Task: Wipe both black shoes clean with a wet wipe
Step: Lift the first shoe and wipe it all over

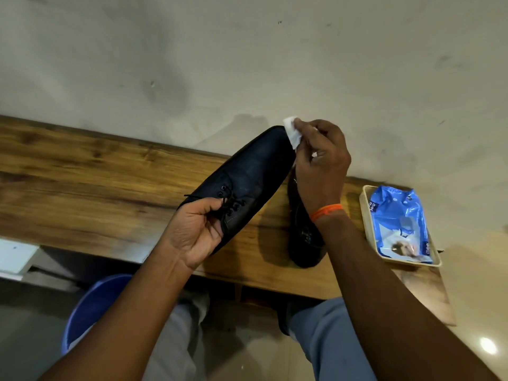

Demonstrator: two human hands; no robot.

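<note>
The left hand [196, 232] grips one black shoe [242, 180] at its laced heel end, fingers curled round the opening, and holds it raised above the wooden table [96, 182], toe aimed at one o'clock. At that toe, the right hand [320, 163] pinches a folded white wipe [292, 133] between thumb and fingers, pressing it against the tip. An orange band [325, 211] circles the right wrist. The second shoe [302, 237] lies on the table just below that wrist, partly hidden by the arm. Over at three o'clock, a blue wipes pack [398, 218] sits in a cream tray [367, 224]. A blue bucket [90, 306] stands at seven o'clock, under the table edge.
</note>
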